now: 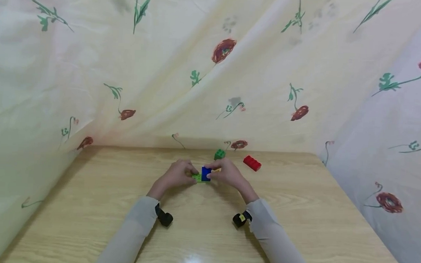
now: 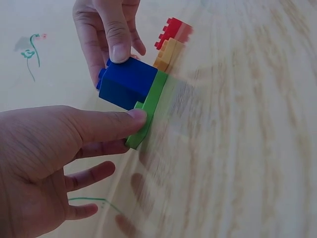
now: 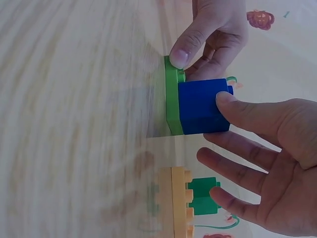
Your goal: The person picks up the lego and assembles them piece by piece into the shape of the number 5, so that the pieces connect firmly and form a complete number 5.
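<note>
A blue toy brick point(image 1: 206, 173) stands on one end of a flat light-green brick point(image 3: 172, 101), which lies close over the table. My left hand point(image 1: 177, 173) pinches the light-green brick at its other end, thumb on the near edge, as the left wrist view shows. The right hand point(image 1: 228, 174) holds the blue brick near its top between thumb and fingers; its lower fingers are spread in the right wrist view. Beyond the right hand, a yellow-orange brick point(image 3: 178, 201) lies on the table, mostly covered by that hand in the head view.
A dark green brick point(image 1: 219, 154) stands near the table's back edge, behind the right hand. To its right lies a long red brick point(image 1: 252, 163). The wooden table point(image 1: 199, 233) meets a floral cloth point(image 1: 156, 86) at the back and sides.
</note>
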Demonstrator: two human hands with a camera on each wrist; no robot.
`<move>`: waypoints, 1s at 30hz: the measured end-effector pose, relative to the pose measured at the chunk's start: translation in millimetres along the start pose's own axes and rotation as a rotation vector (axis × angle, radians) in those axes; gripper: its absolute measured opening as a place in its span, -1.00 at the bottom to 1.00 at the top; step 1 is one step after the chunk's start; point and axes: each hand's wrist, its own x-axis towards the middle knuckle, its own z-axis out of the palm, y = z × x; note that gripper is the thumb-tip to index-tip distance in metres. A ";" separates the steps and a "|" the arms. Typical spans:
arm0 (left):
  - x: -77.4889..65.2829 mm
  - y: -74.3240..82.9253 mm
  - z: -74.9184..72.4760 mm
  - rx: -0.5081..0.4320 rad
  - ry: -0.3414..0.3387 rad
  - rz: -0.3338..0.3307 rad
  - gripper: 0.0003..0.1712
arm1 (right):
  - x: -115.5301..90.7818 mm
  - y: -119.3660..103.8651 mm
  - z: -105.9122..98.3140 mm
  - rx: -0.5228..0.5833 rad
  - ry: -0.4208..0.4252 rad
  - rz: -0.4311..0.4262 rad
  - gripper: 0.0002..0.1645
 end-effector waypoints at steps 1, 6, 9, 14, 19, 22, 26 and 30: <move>0.4 0.4 -0.5 0.005 0.000 -0.004 -0.70 | 0.4 -0.3 -0.5 -0.009 0.000 -0.005 -0.63; 1.0 1.0 -1.2 0.020 0.003 -0.013 -0.71 | 1.7 -0.6 -1.1 -0.040 -0.003 -0.025 -0.63; 0.3 0.7 -0.9 0.017 -0.001 -0.017 -0.72 | 1.2 -0.6 -1.0 -0.056 -0.011 -0.040 -0.62; 1.1 0.0 -1.2 0.013 0.003 -0.022 -0.72 | 0.9 -2.4 -2.8 -0.095 -0.022 -0.062 -0.61; 1.7 0.6 -2.0 0.008 0.003 -0.028 -0.71 | 0.6 -2.7 -7.2 -0.087 -0.065 -0.077 -0.58; 1.3 1.5 -2.3 0.008 0.001 -0.028 -0.72 | -0.3 -2.2 -11.6 -0.073 -0.101 -0.088 -0.54; 0.2 1.6 -2.1 0.010 0.001 -0.036 -0.72 | -1.9 -1.1 -19.6 -0.088 -0.107 -0.100 -0.49; -1.2 0.5 -0.6 0.009 0.004 -0.038 -0.73 | -4.9 -1.6 -30.2 -0.088 -0.059 -0.138 -0.49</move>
